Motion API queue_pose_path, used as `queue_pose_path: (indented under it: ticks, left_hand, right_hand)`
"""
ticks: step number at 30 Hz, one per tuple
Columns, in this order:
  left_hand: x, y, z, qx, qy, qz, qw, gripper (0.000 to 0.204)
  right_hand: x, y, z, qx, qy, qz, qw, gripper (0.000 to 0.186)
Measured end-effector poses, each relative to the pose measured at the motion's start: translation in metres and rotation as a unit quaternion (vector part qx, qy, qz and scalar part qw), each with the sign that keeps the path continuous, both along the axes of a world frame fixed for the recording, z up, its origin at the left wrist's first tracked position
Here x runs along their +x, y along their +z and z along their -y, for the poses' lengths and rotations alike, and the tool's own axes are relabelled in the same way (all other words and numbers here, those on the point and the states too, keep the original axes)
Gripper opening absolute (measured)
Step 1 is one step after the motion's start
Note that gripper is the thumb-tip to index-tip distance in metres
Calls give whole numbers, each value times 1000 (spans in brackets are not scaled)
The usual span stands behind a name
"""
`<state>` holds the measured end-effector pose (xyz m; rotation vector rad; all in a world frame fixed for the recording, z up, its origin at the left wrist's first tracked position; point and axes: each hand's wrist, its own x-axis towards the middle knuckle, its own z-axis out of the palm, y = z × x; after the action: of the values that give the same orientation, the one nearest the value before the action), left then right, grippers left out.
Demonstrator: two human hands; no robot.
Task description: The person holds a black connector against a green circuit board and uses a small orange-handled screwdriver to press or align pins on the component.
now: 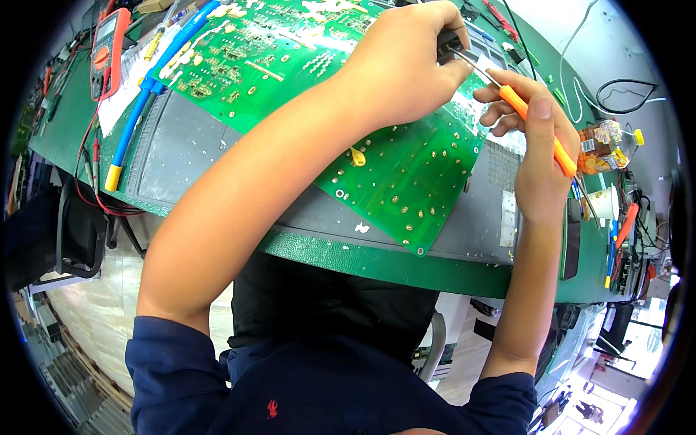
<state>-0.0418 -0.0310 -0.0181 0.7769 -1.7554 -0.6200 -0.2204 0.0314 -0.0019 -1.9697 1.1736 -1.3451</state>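
Note:
My left hand (pixel 406 69) is closed round a small black part (pixel 447 43) above the far right side of a large green circuit board (pixel 395 185). In my right hand (pixel 542 156) is an orange-handled tool (pixel 516 104) with a thin metal shaft. Its tip reaches the black part between the left fingers; whether it is inside or just touching, I cannot tell. A thin metal piece also sticks out behind the handle. The board lies at an angle, solder points facing up, and a yellow blob (pixel 357 156) sits on it. My left forearm hides part of the board.
Under the board is a grey work mat (pixel 181 156) on a green bench (pixel 348 255). A blue bar with yellow ends (pixel 125 138) lies along the board's left. Further left is a red multimeter (pixel 106 54) with leads. A bottle (pixel 605 147) and a white cup (pixel 603 204) stand right.

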Motion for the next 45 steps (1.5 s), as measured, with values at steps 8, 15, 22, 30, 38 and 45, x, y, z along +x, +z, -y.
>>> queue_pose_path:
  ticks: [8, 15, 22, 30, 38, 45]
  left_hand:
    - [5, 16, -11, 62, -31, -15, 997, 16]
    - [1, 8, -6, -6, -11, -17, 1000, 19]
    - [1, 8, -12, -40, -19, 3, 999, 25]
    - [1, 5, -3, -5, -93, -15, 996, 33]
    - [2, 9, -12, 12, -140, -30, 990, 38]
    - [3, 11, -6, 6, -112, -29, 993, 41]
  right_hand:
    - [3, -1, 0, -23, 6, 4, 1000, 39]
    - [-3, 0, -3, -37, -9, 35, 999, 50]
    - [-3, -3, -1, -37, -22, 22, 999, 66]
    - [-11, -5, 1, -86, 8, 21, 996, 80]
    - [-8, -5, 1, -93, 13, 0, 996, 76]
    - [-10, -3, 0, -109, -24, -5, 994, 69]
